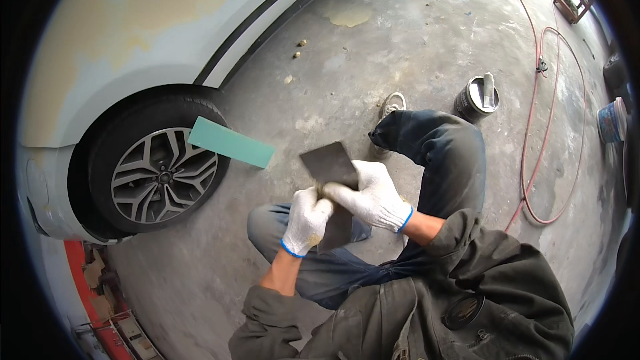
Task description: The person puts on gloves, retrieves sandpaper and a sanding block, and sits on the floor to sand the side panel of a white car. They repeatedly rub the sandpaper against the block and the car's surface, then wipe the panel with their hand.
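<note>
Both hands wear white knit gloves with blue cuffs. My left hand [307,223] and my right hand [370,197] meet over my lap, gripping a dark grey flexible sheet [325,159], perhaps sandpaper, whose upper part sticks out above my fingers and lower part hangs below them. A long pale green rectangular strip [233,143] lies at an angle by the car's front or rear wheel [163,177], overlapping the tyre in view. The white car body [127,20] above the wheel carries patches of beige filler or primer.
My bent legs [453,153] rest on a stained concrete floor [347,47]. An open can [475,97] with a grey tube on it stands right of my foot. Red hoses [527,160], a bucket [611,122] and a red stand [570,0] are farther right. Red shelving or boxes [100,293] are lower left.
</note>
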Demonstrator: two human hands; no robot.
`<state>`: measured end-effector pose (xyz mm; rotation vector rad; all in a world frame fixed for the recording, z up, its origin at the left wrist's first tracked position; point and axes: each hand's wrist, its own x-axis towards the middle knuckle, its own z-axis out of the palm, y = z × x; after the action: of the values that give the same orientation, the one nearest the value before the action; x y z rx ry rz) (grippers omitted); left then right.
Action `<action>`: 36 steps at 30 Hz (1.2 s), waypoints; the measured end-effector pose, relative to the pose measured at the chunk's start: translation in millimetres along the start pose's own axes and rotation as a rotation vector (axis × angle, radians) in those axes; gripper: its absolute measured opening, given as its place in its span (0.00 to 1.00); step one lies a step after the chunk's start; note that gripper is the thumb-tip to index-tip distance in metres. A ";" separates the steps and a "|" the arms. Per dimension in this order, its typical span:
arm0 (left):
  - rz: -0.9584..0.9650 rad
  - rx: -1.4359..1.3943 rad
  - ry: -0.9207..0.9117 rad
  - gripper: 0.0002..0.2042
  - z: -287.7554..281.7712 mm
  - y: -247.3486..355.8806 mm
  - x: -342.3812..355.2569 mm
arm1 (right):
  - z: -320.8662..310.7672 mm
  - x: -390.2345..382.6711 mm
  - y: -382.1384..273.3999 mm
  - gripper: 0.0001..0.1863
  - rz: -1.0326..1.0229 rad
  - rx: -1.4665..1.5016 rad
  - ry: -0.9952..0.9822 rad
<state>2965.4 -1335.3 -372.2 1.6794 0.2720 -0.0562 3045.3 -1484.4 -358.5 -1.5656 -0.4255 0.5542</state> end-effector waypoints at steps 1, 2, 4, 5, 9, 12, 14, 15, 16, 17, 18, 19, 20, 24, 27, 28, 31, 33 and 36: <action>0.061 -0.120 0.199 0.11 12.6 -3.9 0.7 | 4.4 -0.9 7.3 0.13 -0.002 0.072 0.151; 0.039 -0.277 0.374 0.10 14.0 -7.4 -3.7 | 6.2 1.3 15.7 0.14 0.047 0.181 0.251; 0.058 -0.298 0.491 0.12 14.4 -7.7 -1.1 | 6.9 1.4 30.9 0.16 0.181 0.313 0.327; 0.066 -0.272 0.504 0.14 16.2 -6.6 2.6 | 7.3 0.0 32.4 0.16 0.200 0.286 0.328; 0.186 -0.096 0.623 0.15 36.4 8.5 10.4 | 11.0 1.6 24.0 0.17 0.283 0.233 0.328; 0.172 0.016 0.537 0.16 37.0 7.6 -1.1 | 14.8 3.5 24.3 0.14 0.254 0.246 0.343; 0.198 0.073 0.512 0.16 36.4 1.8 -5.4 | 15.8 3.7 28.2 0.12 0.205 0.262 0.355; 0.211 0.101 0.498 0.16 35.7 -2.2 -6.9 | 16.7 3.4 30.5 0.12 0.190 0.262 0.361; 0.271 0.221 0.487 0.15 32.2 -7.1 -7.7 | 17.7 2.9 32.8 0.11 0.175 0.262 0.367; 0.246 0.227 0.472 0.15 31.6 -10.1 -9.6 | 17.8 2.0 35.3 0.11 0.161 0.258 0.370; 0.221 0.232 0.458 0.15 31.7 -12.5 -11.7 | 17.2 1.2 37.4 0.10 0.160 0.248 0.371; 0.196 0.236 0.443 0.15 32.2 -14.0 -13.0 | 15.9 0.3 39.3 0.10 0.158 0.238 0.371; 0.145 0.255 0.423 0.15 32.0 -9.9 -13.7 | 14.8 0.5 39.7 0.10 0.154 0.229 0.368; 0.104 0.315 0.349 0.15 31.5 -4.0 -15.7 | 5.1 2.8 41.7 0.10 0.133 0.249 0.317; 0.101 0.256 0.331 0.16 26.5 -12.0 -16.5 | 0.6 13.5 42.3 0.12 0.044 0.198 0.237; 0.050 0.182 0.338 0.16 27.9 -12.2 -15.7 | -1.5 12.2 39.5 0.13 0.076 0.194 0.221; 0.101 0.144 0.446 0.15 29.6 -6.5 -3.2 | 1.4 16.8 24.9 0.13 0.191 0.159 0.334; 0.165 0.091 0.552 0.15 34.7 2.1 4.8 | 6.4 12.6 30.1 0.12 0.161 0.300 0.287; 0.043 0.278 0.481 0.16 30.2 10.0 1.9 | 18.7 4.3 36.8 0.11 0.225 0.423 0.317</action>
<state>2973.0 -1365.7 -366.7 1.9605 0.6105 0.3609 3035.7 -1469.4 -396.0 -1.2659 0.1084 0.5161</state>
